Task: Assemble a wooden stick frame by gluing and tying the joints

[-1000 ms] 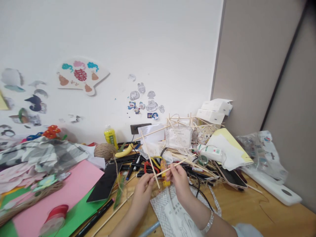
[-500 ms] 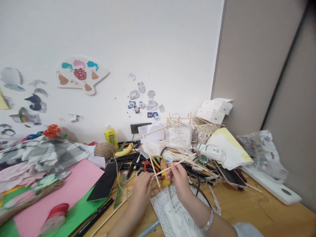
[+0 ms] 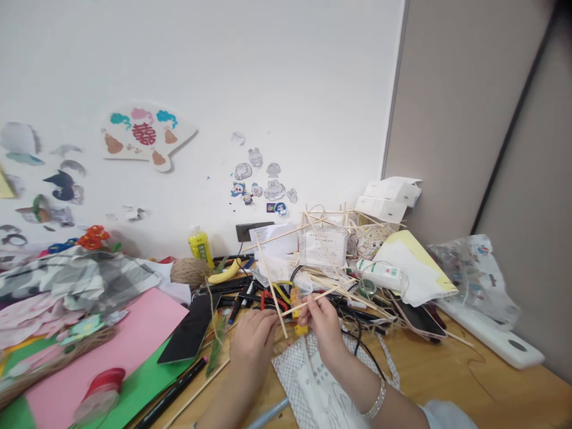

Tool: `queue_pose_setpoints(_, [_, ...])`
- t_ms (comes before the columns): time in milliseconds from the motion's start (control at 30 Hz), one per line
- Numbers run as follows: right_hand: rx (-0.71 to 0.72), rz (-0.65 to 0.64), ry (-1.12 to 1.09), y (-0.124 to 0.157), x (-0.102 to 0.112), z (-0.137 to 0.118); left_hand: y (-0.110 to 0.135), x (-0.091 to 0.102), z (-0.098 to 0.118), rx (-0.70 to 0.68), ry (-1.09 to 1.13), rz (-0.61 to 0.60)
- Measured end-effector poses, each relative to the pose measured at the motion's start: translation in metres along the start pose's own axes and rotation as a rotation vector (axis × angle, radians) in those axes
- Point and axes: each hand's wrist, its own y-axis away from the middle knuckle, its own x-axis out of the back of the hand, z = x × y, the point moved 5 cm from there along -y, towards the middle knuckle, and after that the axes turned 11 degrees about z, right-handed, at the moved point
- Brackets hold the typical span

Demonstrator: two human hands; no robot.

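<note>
My left hand point(image 3: 254, 342) and my right hand point(image 3: 325, 329) are held close together over the wooden desk point(image 3: 451, 381), both with fingers curled. Between them two thin wooden sticks point(image 3: 272, 290) cross; my left fingers pinch them at the crossing and my right fingers pinch the stick that slants up to the right. A small yellow tool point(image 3: 297, 310) stands just behind the crossing. Under my right wrist lies a white mesh sheet point(image 3: 313, 381). A silver bracelet point(image 3: 376, 404) is on my right wrist.
Behind my hands is a heap of sticks, pens, black cables and a stick frame point(image 3: 324, 238). A twine ball point(image 3: 190, 271) and yellow glue bottle point(image 3: 200, 245) stand by the wall. Pink and green paper point(image 3: 134, 345), a red tape roll point(image 3: 100, 387) lie left; white boxes point(image 3: 388, 199) right.
My hands have shifted slightly left and down with the crossed sticks; the grip looks the same. The rest of the desk is unchanged.
</note>
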Motion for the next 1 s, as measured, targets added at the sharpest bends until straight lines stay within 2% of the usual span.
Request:
queue_pose_setpoints(167, [0.012, 0.001, 0.016, -0.001, 0.0, -0.001, -0.001, 0.0, -0.001, 0.057, 0.022, -0.008])
queue_pose_setpoints(533, [0.001, 0.0, 0.006, -0.001, 0.001, 0.002, -0.001, -0.006, -0.01, 0.334, 0.139, -0.082])
queue_pose_setpoints(700, [-0.026, -0.005, -0.021, 0.0, -0.001, 0.003, -0.001, -0.009, -0.009, 0.446, 0.176, -0.069])
queue_pose_setpoints(1000, [-0.063, 0.001, -0.045, 0.005, -0.003, 0.002, 0.003, -0.008, -0.008, 0.55, 0.183, -0.018])
